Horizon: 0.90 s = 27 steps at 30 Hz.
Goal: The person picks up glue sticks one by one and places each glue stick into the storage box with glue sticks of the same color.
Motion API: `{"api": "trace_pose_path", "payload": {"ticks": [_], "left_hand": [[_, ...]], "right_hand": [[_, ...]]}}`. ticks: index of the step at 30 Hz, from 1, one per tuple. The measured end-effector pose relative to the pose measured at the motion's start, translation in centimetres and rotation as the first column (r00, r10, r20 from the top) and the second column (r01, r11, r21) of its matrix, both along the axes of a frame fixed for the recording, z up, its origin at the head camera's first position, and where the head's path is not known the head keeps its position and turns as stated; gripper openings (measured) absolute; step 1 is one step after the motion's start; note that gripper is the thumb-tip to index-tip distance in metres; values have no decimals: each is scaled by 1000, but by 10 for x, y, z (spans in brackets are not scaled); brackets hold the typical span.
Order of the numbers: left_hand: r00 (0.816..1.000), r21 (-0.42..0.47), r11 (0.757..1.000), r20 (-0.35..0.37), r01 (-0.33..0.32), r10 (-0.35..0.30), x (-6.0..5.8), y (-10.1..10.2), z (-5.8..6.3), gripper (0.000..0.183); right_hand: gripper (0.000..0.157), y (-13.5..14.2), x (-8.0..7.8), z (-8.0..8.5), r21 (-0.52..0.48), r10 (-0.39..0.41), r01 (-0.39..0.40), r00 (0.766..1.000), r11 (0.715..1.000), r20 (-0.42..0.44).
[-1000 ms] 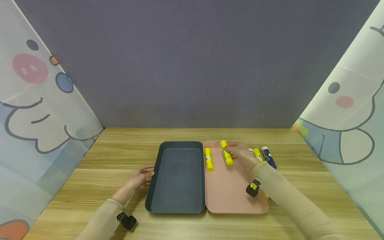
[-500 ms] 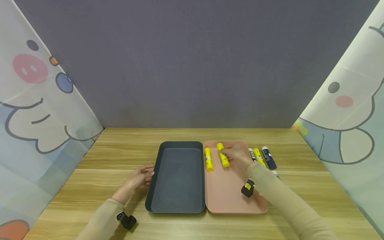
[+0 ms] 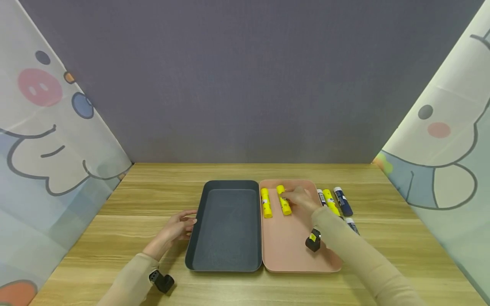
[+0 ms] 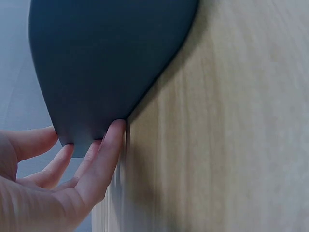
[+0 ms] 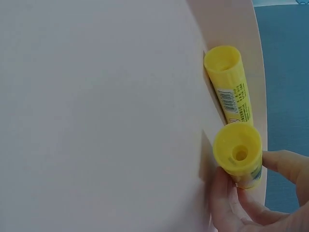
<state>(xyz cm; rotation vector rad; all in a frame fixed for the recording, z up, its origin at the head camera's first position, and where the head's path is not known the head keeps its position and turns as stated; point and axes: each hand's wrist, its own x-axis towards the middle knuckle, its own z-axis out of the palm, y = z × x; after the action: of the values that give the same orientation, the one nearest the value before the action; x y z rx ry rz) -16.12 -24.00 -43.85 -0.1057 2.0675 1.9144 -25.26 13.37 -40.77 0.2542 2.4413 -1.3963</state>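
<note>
In the head view my right hand (image 3: 300, 199) pinches a yellow glue stick (image 3: 284, 205) just above or on the floor of the pink tray (image 3: 294, 250). The right wrist view shows this glue stick (image 5: 239, 145) end-on, thumb on one side and fingers on the other. A second yellow glue stick (image 3: 266, 204) lies along the pink tray's left wall. With extended fingers, my left hand (image 3: 178, 227) touches the left outer side of the dark grey tray (image 3: 223, 229). Its fingertips meet the tray's wall (image 4: 106, 72) in the left wrist view.
Right of the pink tray, on the wooden table (image 3: 398, 238), lie another yellow glue stick (image 3: 331, 202) and several dark blue ones with white caps, including a large one (image 3: 343, 202). My right sleeve partly hides some. A grey panel (image 3: 245, 85) stands behind the table.
My right hand has moved the glue stick left and slightly towards me in the pink tray, closer to the other one. The left hand stays in place.
</note>
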Motion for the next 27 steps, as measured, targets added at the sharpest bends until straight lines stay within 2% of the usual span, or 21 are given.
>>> {"api": "trace_pose_path", "payload": {"ticks": [2, 7, 10, 16, 21, 27], "left_hand": [[1000, -9, 1000, 19, -12, 12, 1, 2, 3, 54], [1000, -40, 999, 5, 1, -1, 5, 6, 12, 54], [1000, -43, 999, -5, 0, 0, 6, 7, 13, 55], [998, -28, 998, 38, -54, 55, -1, 2, -1, 51], [998, -41, 997, 11, -68, 69, -6, -1, -15, 48], [997, -64, 995, 5, -72, 72, -6, -1, -15, 45]], "right_hand": [[28, 0, 0, -1, -13, 3, -3, 1000, 1000, -5], [26, -2, 0, -2, -72, 2, -1, 1000, 997, 6], [23, -3, 0, -3, -92, 2, -2, 1000, 996, 2], [21, -4, -1, -5, -77, 6, -7, 1000, 997, -18], [35, -6, -2, -7, -73, -26, 25, 1000, 997, -8], [40, -6, -2, -8, -95, -27, 26, 1000, 995, -15]]}}
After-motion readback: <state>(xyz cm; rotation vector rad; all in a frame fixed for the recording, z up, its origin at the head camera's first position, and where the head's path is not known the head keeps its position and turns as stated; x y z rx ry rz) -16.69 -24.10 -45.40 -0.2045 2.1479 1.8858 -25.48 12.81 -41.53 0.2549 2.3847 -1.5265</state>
